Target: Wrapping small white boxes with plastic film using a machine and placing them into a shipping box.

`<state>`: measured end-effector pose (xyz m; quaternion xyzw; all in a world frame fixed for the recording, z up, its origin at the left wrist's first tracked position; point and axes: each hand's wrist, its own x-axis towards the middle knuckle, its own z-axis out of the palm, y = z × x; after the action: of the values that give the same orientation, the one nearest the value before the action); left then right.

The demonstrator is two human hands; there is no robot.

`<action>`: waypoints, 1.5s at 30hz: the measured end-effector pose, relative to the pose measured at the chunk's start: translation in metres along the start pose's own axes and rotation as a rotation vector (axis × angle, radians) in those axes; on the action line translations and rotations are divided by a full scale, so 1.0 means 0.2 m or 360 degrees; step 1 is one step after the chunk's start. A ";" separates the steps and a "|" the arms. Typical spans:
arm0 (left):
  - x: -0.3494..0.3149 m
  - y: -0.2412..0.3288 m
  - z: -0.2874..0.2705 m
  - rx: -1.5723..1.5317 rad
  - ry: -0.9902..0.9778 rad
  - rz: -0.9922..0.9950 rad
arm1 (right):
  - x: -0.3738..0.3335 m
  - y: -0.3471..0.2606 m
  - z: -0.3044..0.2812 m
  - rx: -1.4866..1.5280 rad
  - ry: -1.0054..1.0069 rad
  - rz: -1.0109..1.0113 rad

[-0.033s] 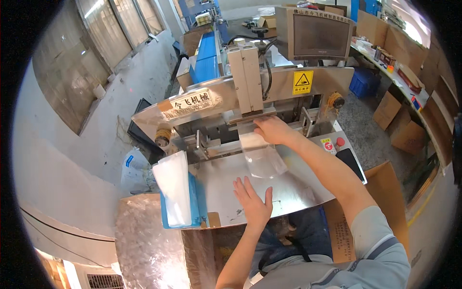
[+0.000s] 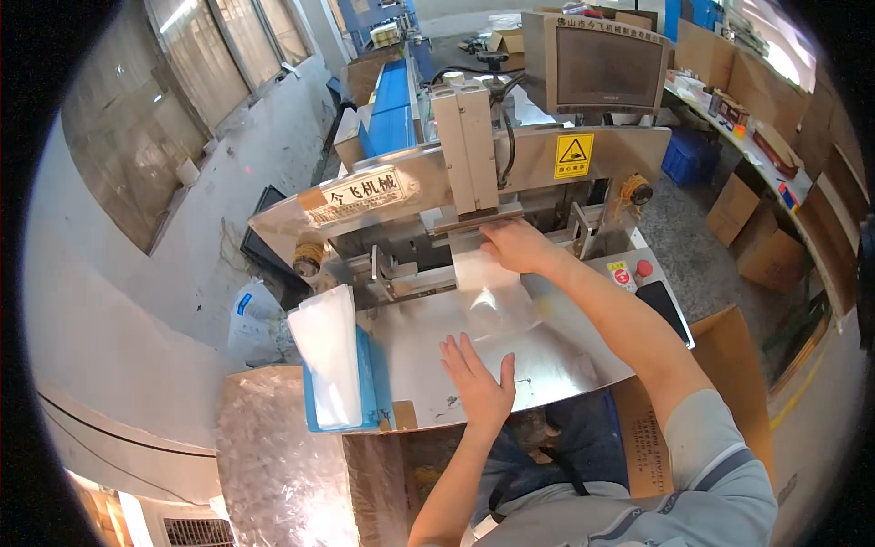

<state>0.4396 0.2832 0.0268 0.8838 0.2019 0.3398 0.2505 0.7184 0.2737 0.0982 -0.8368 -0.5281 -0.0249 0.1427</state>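
Observation:
My right hand (image 2: 516, 246) reaches to the metal bar under the machine's upright head (image 2: 467, 150). Its fingers are bent and close together on a thin, see-through plastic film (image 2: 485, 278), though the bar's shadow partly hides the fingertips. The film lies over the machine's shiny metal table (image 2: 410, 342) and runs in under the bar. Nearer to me, my left hand (image 2: 478, 381) is open with nothing in it, fingers spread over the table's front part. A stack of white plastic sheets (image 2: 325, 351) leans in a blue bin (image 2: 369, 383) at the table's left.
At the table's right stand a red button (image 2: 644, 268) and a black phone (image 2: 663, 305). An open cardboard box (image 2: 729, 365) is by my right arm. Clear plastic wrap (image 2: 273, 447) covers something at the lower left. Behind the machine are a monitor (image 2: 606, 68) and a blue conveyor (image 2: 392, 109).
The film's near part, which bulged toward me with a rounded edge, now lies flatter and reaches less far forward. Both hands stay nearly in place.

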 end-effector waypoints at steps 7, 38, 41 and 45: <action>-0.01 -0.03 0.00 -0.0054 0.0023 -0.0008 | -0.07 -0.01 -0.06 0.0222 0.0026 -0.0059; 0.56 -0.13 0.09 -0.1188 -0.0251 -0.0969 | -0.70 -0.21 0.20 0.2053 0.0272 0.0673; 0.42 -0.02 -0.01 -0.1350 -0.0372 -0.0584 | -0.89 -0.14 0.07 0.1834 0.0385 0.0717; 0.24 0.19 -0.24 -0.0997 -0.0586 -0.0113 | -1.04 -0.14 -0.33 0.0724 0.0374 0.0110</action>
<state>0.4462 0.2932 0.1040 0.8030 0.0701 0.2115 0.5528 0.6077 0.0845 0.1279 -0.7921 -0.4709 0.0022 0.3884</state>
